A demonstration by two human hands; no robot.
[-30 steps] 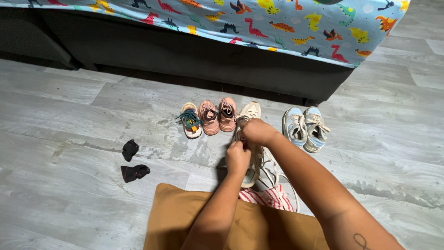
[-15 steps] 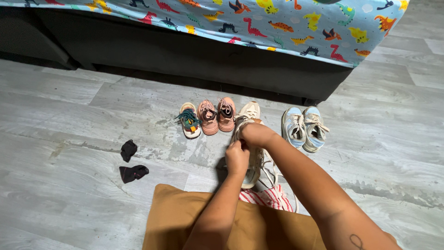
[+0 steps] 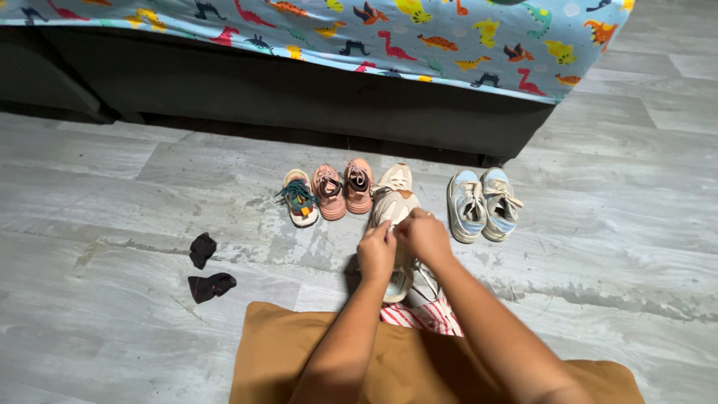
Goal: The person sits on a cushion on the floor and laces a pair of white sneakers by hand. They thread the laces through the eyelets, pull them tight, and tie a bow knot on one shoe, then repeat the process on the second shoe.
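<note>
The cream sneaker (image 3: 394, 213), likely light and soft with limp laces best pinched near the eyelets, is lying on the floor (image 3: 112, 194) at twelve o'clock from the knees, both the left hand (image 3: 376, 254) and right hand (image 3: 425, 236) pinching its laces.

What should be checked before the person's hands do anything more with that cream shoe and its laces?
1. Both hands on the shoe: ok. Left hand and right hand meet over the cream shoe.
2. Laces gripped: cannot tell; the fingers hide them.
3. Loose lace clear of snags: not ok. A white lace trails toward the striped cloth.
4. Shoe resting on the floor: ok.
5. Neighbours clear: ok. The pink pair and blue pair sit apart from the hands.
</note>
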